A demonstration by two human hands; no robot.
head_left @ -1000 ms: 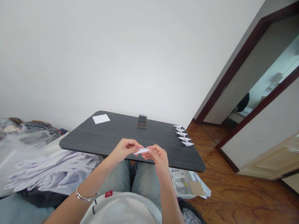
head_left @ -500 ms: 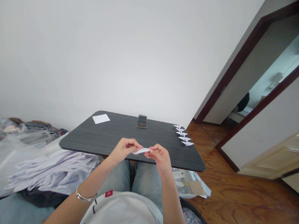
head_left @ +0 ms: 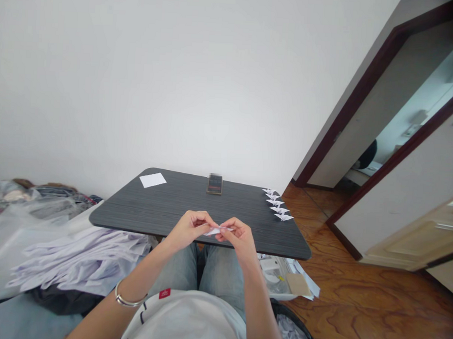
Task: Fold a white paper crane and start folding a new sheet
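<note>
5 cranes (head_left: 283,217), 1 sheet (head_left: 153,180), 1 folded paper (head_left: 212,231), 1 phone (head_left: 214,184)

Left hand (head_left: 189,229) and right hand (head_left: 241,238) pinch small folded white paper (head_left: 212,231) above near edge of dark table (head_left: 133,210). Flat white sheet (head_left: 153,180) at far left corner. Phone (head_left: 214,184) near wall (head_left: 197,77). Five paper cranes (head_left: 275,203) in row along right side. Silver bracelet (head_left: 127,302) on left arm.

Soft light is brightening the wall (head_left: 215,93); lens distortion is slanting the door frame (head_left: 361,93), the right edge blurring.
</note>
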